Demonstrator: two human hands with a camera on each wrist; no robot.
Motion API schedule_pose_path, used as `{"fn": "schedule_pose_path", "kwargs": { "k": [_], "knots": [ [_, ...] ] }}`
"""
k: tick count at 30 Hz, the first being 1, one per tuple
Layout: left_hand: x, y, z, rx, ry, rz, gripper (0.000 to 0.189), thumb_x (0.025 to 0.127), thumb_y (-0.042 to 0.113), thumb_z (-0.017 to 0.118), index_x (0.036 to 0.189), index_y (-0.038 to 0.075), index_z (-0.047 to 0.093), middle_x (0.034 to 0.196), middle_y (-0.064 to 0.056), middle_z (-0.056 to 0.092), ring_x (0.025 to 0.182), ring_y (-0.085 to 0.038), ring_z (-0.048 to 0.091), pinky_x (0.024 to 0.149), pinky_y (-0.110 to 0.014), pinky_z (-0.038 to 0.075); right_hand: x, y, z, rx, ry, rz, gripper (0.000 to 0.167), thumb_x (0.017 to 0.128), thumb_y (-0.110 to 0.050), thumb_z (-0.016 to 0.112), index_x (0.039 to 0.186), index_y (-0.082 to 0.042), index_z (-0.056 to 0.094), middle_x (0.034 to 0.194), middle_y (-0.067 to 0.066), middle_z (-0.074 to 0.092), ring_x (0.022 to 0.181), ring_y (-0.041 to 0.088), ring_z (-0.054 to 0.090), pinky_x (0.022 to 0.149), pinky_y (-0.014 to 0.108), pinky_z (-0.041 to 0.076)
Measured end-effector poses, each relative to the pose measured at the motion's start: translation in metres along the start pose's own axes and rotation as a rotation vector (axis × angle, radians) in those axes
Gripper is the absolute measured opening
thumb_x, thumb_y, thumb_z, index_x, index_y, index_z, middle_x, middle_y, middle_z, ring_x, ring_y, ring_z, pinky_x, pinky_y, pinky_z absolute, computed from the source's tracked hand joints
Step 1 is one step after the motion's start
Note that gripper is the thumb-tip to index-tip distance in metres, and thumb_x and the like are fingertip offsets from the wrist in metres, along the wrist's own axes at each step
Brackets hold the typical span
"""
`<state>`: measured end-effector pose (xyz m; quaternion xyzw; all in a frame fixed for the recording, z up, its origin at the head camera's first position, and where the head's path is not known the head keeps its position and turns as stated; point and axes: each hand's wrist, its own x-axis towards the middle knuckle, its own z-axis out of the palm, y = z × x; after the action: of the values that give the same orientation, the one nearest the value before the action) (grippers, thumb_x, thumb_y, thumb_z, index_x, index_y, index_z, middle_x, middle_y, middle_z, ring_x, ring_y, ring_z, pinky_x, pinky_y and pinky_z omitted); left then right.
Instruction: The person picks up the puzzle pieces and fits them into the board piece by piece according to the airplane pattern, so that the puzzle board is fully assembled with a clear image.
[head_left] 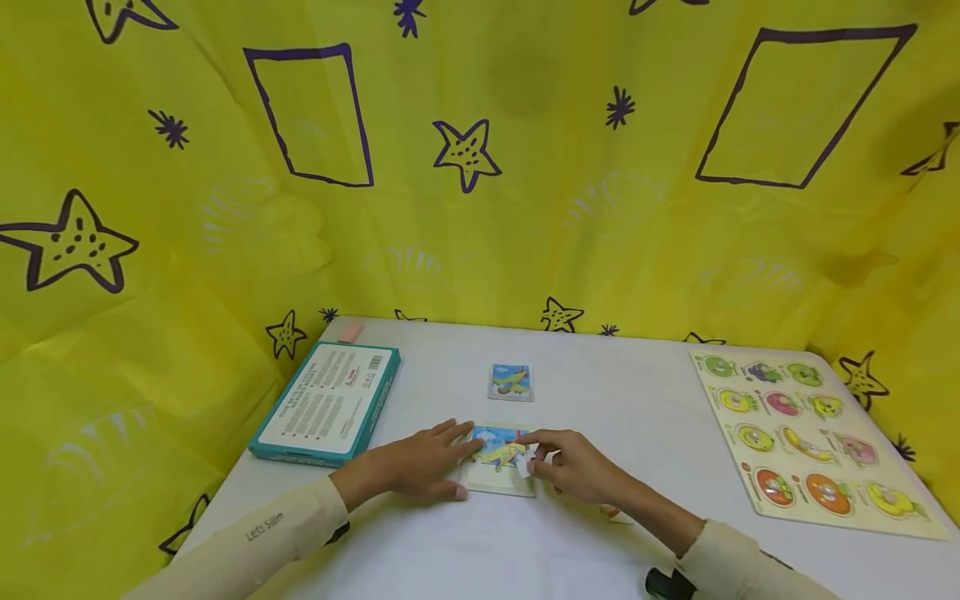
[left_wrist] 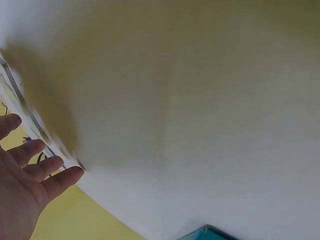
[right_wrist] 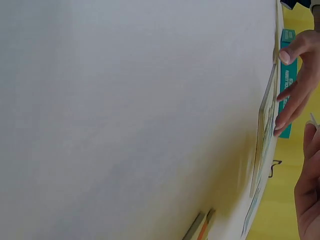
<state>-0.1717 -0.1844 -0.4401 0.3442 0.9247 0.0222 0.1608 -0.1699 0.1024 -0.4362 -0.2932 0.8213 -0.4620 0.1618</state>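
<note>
A small puzzle board (head_left: 498, 479) lies on the white table, with blue and yellow picture pieces across its upper part and a bare lower part. My left hand (head_left: 431, 461) rests at its left side, fingers fairly straight and fingertips touching the edge and picture. In the left wrist view those fingers (left_wrist: 62, 182) are spread beside the board. My right hand (head_left: 573, 467) pinches a small pale puzzle piece (head_left: 524, 463) between thumb and index finger at the board's right side. The printed face of that piece is mostly hidden. Another loose piece (head_left: 617, 514) lies partly behind the right forearm.
A small picture card (head_left: 512, 382) in blue and yellow lies beyond the board. The teal-edged box (head_left: 326, 400) is at the left, with a pinkish block (head_left: 350, 332) behind it. On the right is a large fruit puzzle board (head_left: 813, 442). A yellow curtain (head_left: 480, 242) hangs behind.
</note>
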Motion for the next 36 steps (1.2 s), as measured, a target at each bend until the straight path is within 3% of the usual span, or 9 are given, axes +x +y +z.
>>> {"fn": "schedule_pose_path", "kwargs": {
  "k": [9, 17, 23, 31, 36],
  "knots": [
    [0.001, 0.0, 0.004, 0.034, -0.002, 0.005, 0.071, 0.1, 0.057, 0.05, 0.16, 0.022, 0.03, 0.167, -0.01, 0.023, 0.152, -0.036, 0.027, 0.115, -0.055, 0.036, 0.016, -0.003, 0.015, 0.003, 0.021, -0.001, 0.024, 0.094, -0.011, 0.069, 0.114, 0.001, 0.066, 0.085, 0.004, 0.071, 0.054, 0.014, 0.058, 0.052, 0.024, 0.049],
    [0.001, -0.001, 0.005, 0.056, 0.008, 0.009, 0.071, 0.1, 0.057, 0.049, 0.159, 0.022, 0.03, 0.166, -0.011, 0.024, 0.151, -0.035, 0.028, 0.115, -0.053, 0.037, 0.027, -0.002, 0.026, -0.017, 0.018, 0.021, 0.02, 0.093, -0.008, 0.067, 0.113, -0.003, 0.068, 0.081, 0.003, 0.07, 0.05, 0.008, 0.053, 0.05, 0.022, 0.046],
    [0.0, -0.001, 0.006, 0.051, 0.007, 0.011, 0.071, 0.1, 0.057, 0.049, 0.16, 0.023, 0.029, 0.167, -0.01, 0.024, 0.152, -0.035, 0.028, 0.116, -0.053, 0.036, 0.03, -0.004, 0.027, 0.023, 0.016, 0.068, 0.025, 0.09, -0.012, 0.075, 0.111, 0.001, 0.069, 0.081, 0.002, 0.068, 0.053, 0.011, 0.056, 0.05, 0.023, 0.047],
    [0.0, 0.0, 0.005, 0.045, 0.008, 0.003, 0.071, 0.1, 0.056, 0.051, 0.16, 0.024, 0.03, 0.166, -0.009, 0.025, 0.151, -0.035, 0.029, 0.117, -0.051, 0.036, 0.033, -0.004, 0.029, 0.025, -0.033, 0.082, 0.028, 0.086, -0.002, 0.074, 0.113, 0.004, 0.068, 0.088, 0.005, 0.074, 0.055, 0.01, 0.06, 0.052, 0.023, 0.051],
    [0.0, -0.001, 0.005, 0.038, 0.017, 0.009, 0.071, 0.1, 0.055, 0.052, 0.159, 0.023, 0.03, 0.166, -0.011, 0.025, 0.151, -0.035, 0.029, 0.116, -0.052, 0.036, 0.038, -0.002, 0.034, 0.009, -0.031, 0.086, 0.026, 0.084, -0.003, 0.076, 0.108, 0.002, 0.068, 0.082, 0.001, 0.072, 0.054, 0.009, 0.058, 0.051, 0.023, 0.05]
  ]
}}
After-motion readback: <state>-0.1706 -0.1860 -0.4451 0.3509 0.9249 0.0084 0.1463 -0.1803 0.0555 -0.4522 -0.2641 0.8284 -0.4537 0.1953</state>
